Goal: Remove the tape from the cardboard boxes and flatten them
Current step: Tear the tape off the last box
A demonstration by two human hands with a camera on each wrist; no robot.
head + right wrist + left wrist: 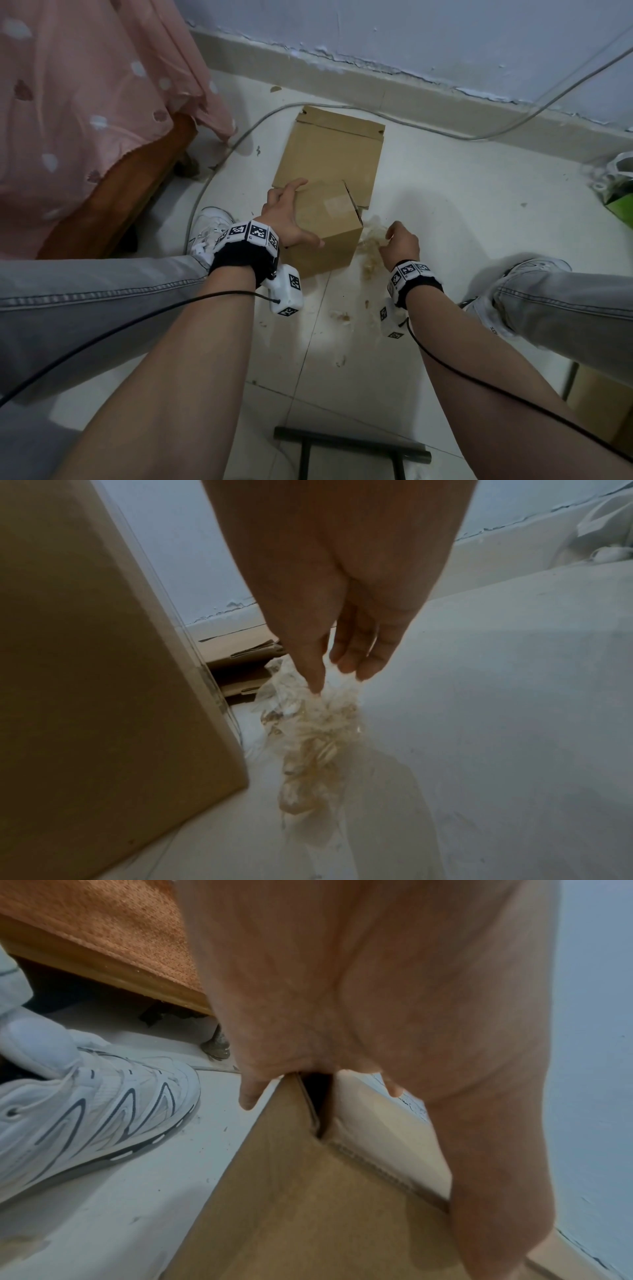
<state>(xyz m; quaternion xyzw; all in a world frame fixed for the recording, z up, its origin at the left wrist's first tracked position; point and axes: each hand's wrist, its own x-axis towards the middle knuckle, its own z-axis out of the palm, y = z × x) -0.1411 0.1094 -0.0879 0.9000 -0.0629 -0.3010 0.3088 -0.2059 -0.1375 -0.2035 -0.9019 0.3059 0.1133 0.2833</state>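
Observation:
A small brown cardboard box stands on the white floor between my feet. My left hand lies over its top and grips it, fingers curled over the far left corner and thumb on the near side. A slit between flaps shows under the palm in the left wrist view. Behind it lies a flattened cardboard box. To the right of the standing box, my right hand pinches the top of a crumpled wad of clear tape that reaches down to the floor.
A bed with a pink cover stands at left. A grey cable runs along the floor by the wall. My white shoes flank the box. Tape scraps lie nearer me, a black metal frame below, a bag at right.

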